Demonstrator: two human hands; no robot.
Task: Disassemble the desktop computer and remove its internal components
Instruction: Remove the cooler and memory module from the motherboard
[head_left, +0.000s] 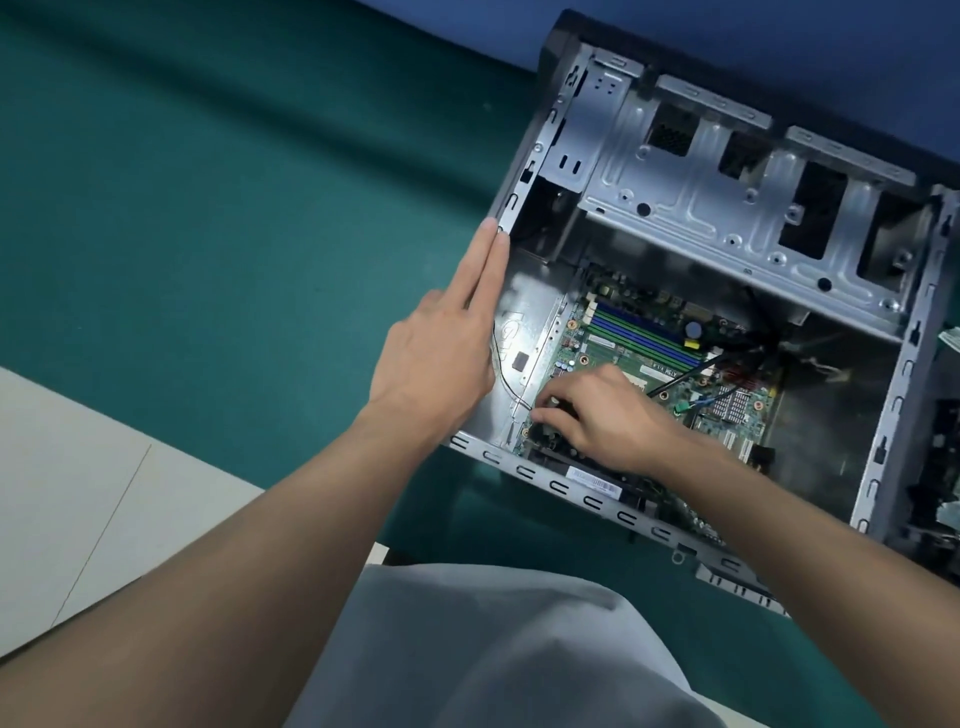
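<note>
Nearest, the right hand (602, 415) is held inside the open computer case (535, 150), which is laid on its side on a green mat (234, 208). Its fingers are curled onto a small dark part (546, 434) at the motherboard's (597, 358) near-left corner. The left hand (441, 353) is laid on the case wall, fingers straight and together. The one board is judged light, stiff and fragile, and best gripped by its edges. Four memory slots (644, 332) are counted, and one drive cage (727, 208) beyond.

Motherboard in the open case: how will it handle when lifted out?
Likely stiff: a flat green motherboard. Probably fragile: bare slots and parts stand on it. Black cables look plugged in, and the right hand pinches a dark part at its corner: may tug back.
</note>
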